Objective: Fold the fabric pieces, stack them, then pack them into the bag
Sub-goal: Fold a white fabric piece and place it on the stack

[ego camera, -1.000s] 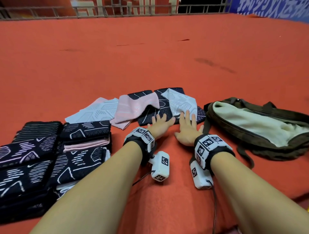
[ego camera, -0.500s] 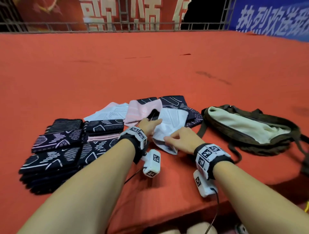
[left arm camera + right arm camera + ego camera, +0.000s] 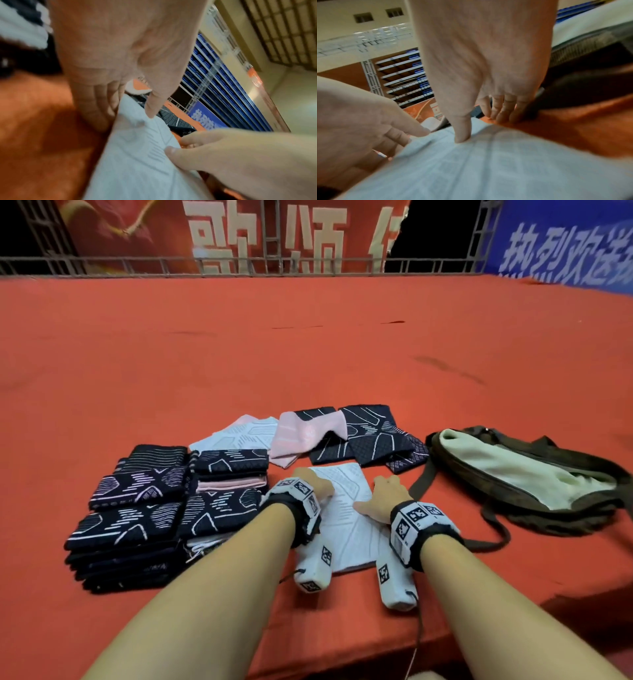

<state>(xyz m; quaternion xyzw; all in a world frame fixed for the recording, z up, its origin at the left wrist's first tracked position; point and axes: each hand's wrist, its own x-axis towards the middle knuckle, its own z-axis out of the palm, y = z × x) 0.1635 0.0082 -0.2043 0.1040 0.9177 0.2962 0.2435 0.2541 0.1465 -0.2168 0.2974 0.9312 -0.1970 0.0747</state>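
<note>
Head view: red desk (image 3: 308,354) carries everything. Brown bag (image 3: 534,474) lies open, right of the hands. Folded stacks (image 3: 164,508) sit left of them; unfolded pieces (image 3: 342,436) lie just beyond. White cloth (image 3: 346,508) lies flat between the hands, long axis running away from the person. Left hand (image 3: 317,486) and right hand (image 3: 388,496) are apart, each pinching a side edge, thumb on top. Folding step, I judge; next calls for bringing one edge across evenly.

Dim warm light, blurred wrist views, wide-angle distortion
</note>
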